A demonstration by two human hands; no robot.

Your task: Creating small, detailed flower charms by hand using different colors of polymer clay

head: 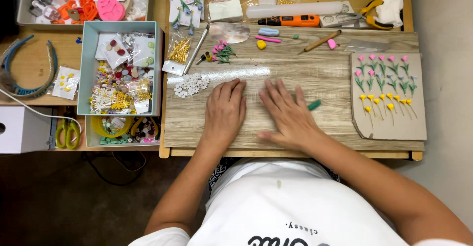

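Hands flat, empty | left hand (pixel 224 112), right hand (pixel 287 114) palms-down on wooden board (pixel 295 73) | green clay piece (pixel 314 105) beside right fingers

Both hands, left hand (pixel 224 112) and right hand (pixel 288 115), flat on wooden board (pixel 295 73), green clay piece (pixel 314 105) beside right.

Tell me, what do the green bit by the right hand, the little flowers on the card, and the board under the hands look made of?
The green bit looks like soft modelling clay: matte, a rolled stub. The little flowers seem the same clay, matte pink, yellow and green, on a plain grey cardboard sheet. The board shows printed wood grain with a glossy glare, likely laminate or film-covered.
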